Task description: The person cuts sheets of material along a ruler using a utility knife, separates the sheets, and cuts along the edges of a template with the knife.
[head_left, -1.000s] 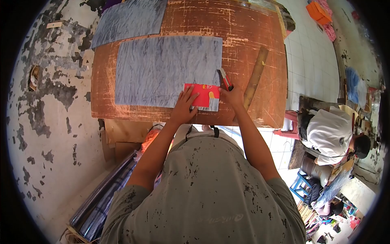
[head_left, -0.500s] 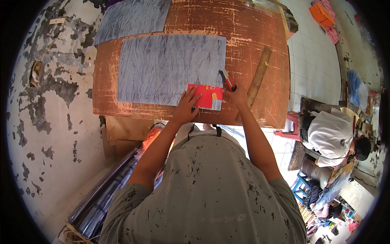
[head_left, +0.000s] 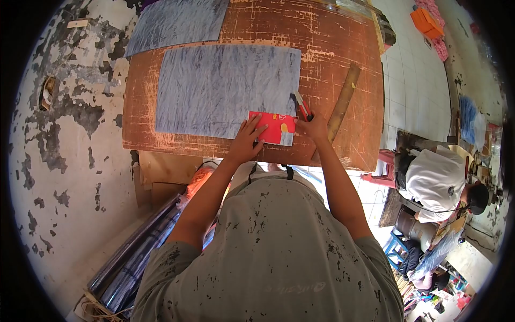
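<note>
A grey-blue marbled sheet (head_left: 225,86) lies flat on the worn brown table. On its near right corner rests a red card (head_left: 271,131) with yellow and white print. My left hand (head_left: 248,138) lies on the card's left part, fingers spread and pressing it down. My right hand (head_left: 314,126) is at the card's right edge, closed around a red and black utility knife (head_left: 304,107). The knife's blade end points up and away, beside the sheet's right edge. Whether my right fingertips also pinch the card, I cannot tell.
A second marbled sheet (head_left: 177,24) lies at the table's (head_left: 343,139) far left. A long brown strip (head_left: 343,102) lies to the right of my right hand. Shiny rolls (head_left: 134,268) lean at lower left. A person in a white shirt (head_left: 435,174) sits at right, near a red stool (head_left: 382,169).
The view has shifted very slightly. Both hands, the card and the knife keep the same places on the sheet.
</note>
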Motion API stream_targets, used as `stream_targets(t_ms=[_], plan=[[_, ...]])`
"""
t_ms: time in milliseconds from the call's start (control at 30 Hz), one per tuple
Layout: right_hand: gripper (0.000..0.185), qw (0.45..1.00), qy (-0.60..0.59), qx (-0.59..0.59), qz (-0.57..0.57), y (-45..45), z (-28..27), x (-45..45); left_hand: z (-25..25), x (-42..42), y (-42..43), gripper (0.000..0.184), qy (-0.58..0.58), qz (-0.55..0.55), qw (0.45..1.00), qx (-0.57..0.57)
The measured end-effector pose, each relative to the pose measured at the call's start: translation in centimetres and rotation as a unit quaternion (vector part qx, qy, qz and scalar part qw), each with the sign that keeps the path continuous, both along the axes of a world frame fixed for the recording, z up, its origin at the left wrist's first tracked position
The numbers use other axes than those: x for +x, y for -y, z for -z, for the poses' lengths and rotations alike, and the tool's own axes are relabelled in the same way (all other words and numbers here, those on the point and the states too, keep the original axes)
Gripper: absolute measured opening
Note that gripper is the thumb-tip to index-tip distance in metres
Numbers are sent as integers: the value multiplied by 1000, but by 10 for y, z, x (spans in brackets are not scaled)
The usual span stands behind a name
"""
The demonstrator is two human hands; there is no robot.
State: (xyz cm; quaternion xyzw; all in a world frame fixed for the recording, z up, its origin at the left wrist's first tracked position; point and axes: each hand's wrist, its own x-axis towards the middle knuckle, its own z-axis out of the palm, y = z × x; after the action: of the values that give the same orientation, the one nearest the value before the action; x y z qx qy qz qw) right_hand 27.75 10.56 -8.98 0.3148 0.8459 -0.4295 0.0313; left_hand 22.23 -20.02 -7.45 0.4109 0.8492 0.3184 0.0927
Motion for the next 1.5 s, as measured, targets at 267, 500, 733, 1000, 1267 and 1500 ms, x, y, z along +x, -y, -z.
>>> stream_targets(t_ms=[267, 500, 733, 1000, 1267, 1500], plan=[[52, 1000, 10, 1, -16, -1, -6, 0, 0, 0, 2, 56, 4, 4, 1000, 2], [52, 998, 34, -57, 6, 2, -19, -1, -1, 0, 2, 56, 5, 4, 1000, 3], [52, 998, 26, -56, 4, 0, -10, -1, -6, 2, -1, 55, 7, -7, 1000, -5], [56, 999, 24, -35, -10, -2, -4, -2, -6, 1, 0, 57, 6, -9, 1000, -4], [56, 999, 11, -29, -15, -2, 0, -2, -3, 0, 0, 58, 4, -4, 1000, 0], [54, 999, 25, -42, -5, 0, -9, -3, -19, 10, -5, 59, -59, -46, 994, -86]])
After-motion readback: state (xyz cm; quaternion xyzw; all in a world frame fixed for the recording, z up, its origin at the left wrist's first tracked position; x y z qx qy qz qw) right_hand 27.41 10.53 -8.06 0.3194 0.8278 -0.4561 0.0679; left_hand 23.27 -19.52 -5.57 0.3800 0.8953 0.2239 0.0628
